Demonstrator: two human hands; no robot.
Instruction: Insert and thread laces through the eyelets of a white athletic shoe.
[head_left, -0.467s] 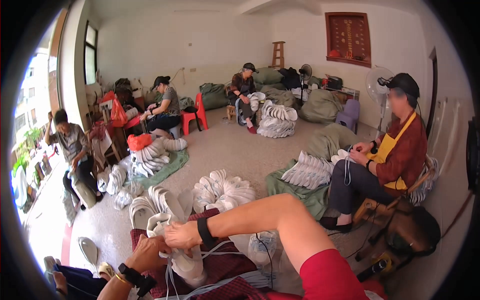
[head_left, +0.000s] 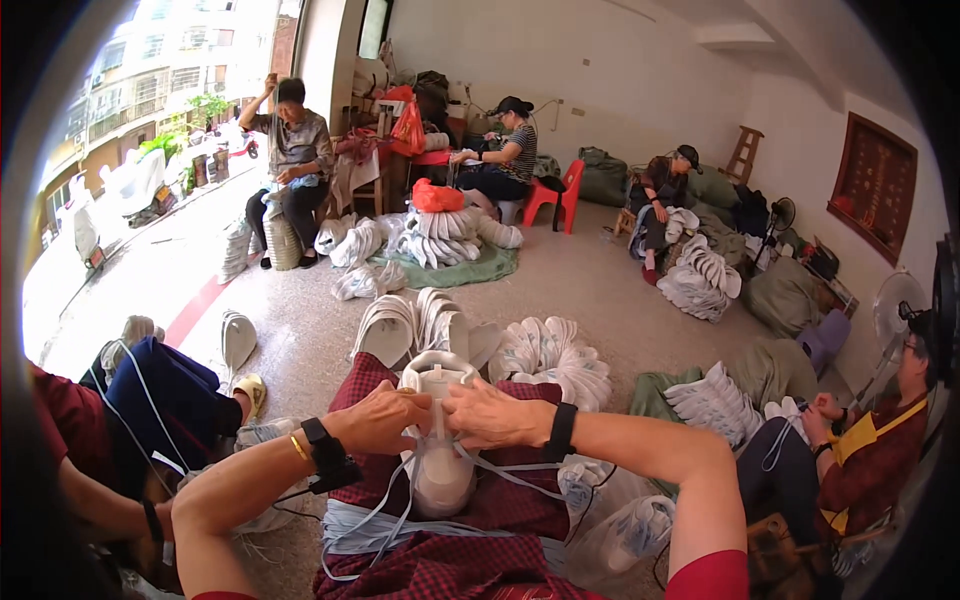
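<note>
Hands [head_left: 380, 420] [head_left: 500, 414] gripping shoe [head_left: 443, 482]; laces [head_left: 490, 465] trailing

One wide head-worn view looks down and forward — shoe [head_left: 443, 478] close below, floor [head_left: 590, 275] stretching beyond.

Looks like a small, low-key shoe workshop: white shoes [head_left: 555, 362] sit in heaps on the floor [head_left: 590, 265], seated people [head_left: 290, 150] work by hand, bulging green sacks [head_left: 602, 178] pile up by the far wall [head_left: 640, 90], and pale laces [head_left: 365, 528] drape across one lap [head_left: 430, 562].
</note>
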